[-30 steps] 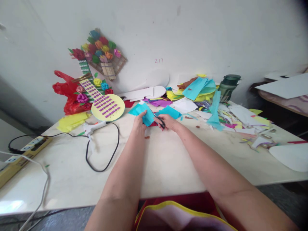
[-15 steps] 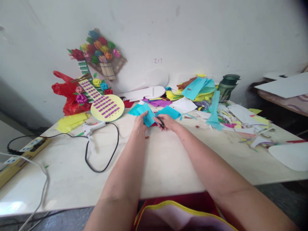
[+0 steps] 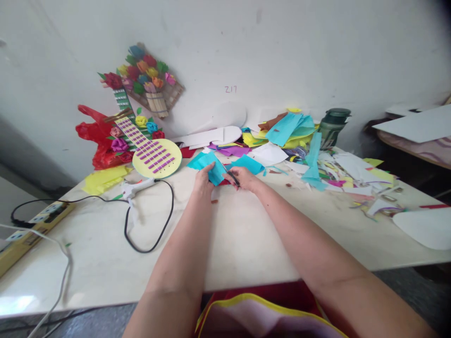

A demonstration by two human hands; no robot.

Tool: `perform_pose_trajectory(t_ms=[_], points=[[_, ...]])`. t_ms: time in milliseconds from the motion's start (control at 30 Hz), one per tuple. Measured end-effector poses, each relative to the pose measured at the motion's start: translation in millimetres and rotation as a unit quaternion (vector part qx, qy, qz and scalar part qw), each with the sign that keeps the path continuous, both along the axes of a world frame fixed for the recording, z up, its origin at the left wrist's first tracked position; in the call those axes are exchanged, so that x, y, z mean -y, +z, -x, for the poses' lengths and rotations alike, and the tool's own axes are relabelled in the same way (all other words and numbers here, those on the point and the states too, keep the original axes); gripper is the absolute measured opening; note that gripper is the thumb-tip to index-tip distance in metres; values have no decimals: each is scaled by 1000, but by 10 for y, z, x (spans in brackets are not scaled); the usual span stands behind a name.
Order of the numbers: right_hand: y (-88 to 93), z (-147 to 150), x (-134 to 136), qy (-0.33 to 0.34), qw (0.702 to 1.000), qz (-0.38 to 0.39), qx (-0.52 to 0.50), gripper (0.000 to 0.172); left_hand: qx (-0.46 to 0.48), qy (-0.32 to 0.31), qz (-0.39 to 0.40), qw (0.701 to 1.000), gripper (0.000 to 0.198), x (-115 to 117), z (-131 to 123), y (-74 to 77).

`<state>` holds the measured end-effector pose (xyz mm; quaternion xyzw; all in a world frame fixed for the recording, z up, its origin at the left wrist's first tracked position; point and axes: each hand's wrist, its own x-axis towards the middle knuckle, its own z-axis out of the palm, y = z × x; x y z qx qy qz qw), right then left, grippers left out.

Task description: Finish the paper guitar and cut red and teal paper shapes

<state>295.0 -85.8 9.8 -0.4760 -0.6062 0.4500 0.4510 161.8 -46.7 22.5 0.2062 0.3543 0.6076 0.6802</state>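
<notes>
My left hand (image 3: 204,180) pinches a piece of blue crepe paper (image 3: 216,172) near the middle of the table. Black-handled scissors (image 3: 231,176) are in my right hand (image 3: 244,178), their blades pointing up and left at the right edge of that paper. Behind the scissors lies another blue paper piece (image 3: 248,164). A bit of red shows on the table under my hands, mostly hidden.
At left are a glue gun (image 3: 136,188) with a looped black cord, a yellow banjo-shaped craft (image 3: 157,157), paper flowers and a power strip (image 3: 38,230). Paper scraps (image 3: 355,176) and a green bottle (image 3: 333,129) occupy the right. A wall (image 3: 282,56) stands behind.
The scissors' handles have turned slightly and look closer together in my right hand. My left hand and the blue paper have barely shifted.
</notes>
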Motion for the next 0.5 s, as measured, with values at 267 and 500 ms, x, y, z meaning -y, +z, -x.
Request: perform_pose_trajectory(t_ms=[267, 500], points=[[68, 25, 64, -10, 1000, 16, 8, 30, 7, 5, -12, 1000, 23, -49, 13, -46], [131, -5, 134, -8, 998, 46, 31, 36, -5, -6, -32, 999, 21, -32, -3, -60]])
